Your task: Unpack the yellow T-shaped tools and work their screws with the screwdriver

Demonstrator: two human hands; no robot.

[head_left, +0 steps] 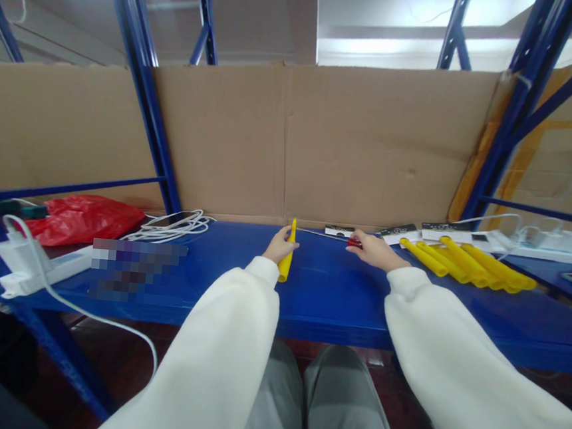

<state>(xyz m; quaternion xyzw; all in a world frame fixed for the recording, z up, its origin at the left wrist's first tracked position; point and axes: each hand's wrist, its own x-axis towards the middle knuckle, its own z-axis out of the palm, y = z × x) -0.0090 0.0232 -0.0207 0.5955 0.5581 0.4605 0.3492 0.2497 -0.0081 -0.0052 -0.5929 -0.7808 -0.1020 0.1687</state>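
Note:
My left hand (279, 244) is wrapped round a yellow tube (285, 266), which stands near the middle of the blue shelf with its narrow end up. In my right hand (370, 250) is a screwdriver (354, 243) with a red handle, gripped closed. Its long thin metal shaft points left toward the upper part of the tube; whether the tip touches the tube I cannot tell. Several more yellow tubes (476, 266) lie side by side to the right of my right hand. Behind that hand is a small black-and-white box (339, 231).
Along the back stands a cardboard panel (292, 141) between blue posts. At left are a red plastic bag (85, 218), coiled white cable (177, 226) and a white power strip (66, 265). More black-and-white boxes (398, 234) lie by the tubes. The blue shelf (329, 298) ends just above my knees.

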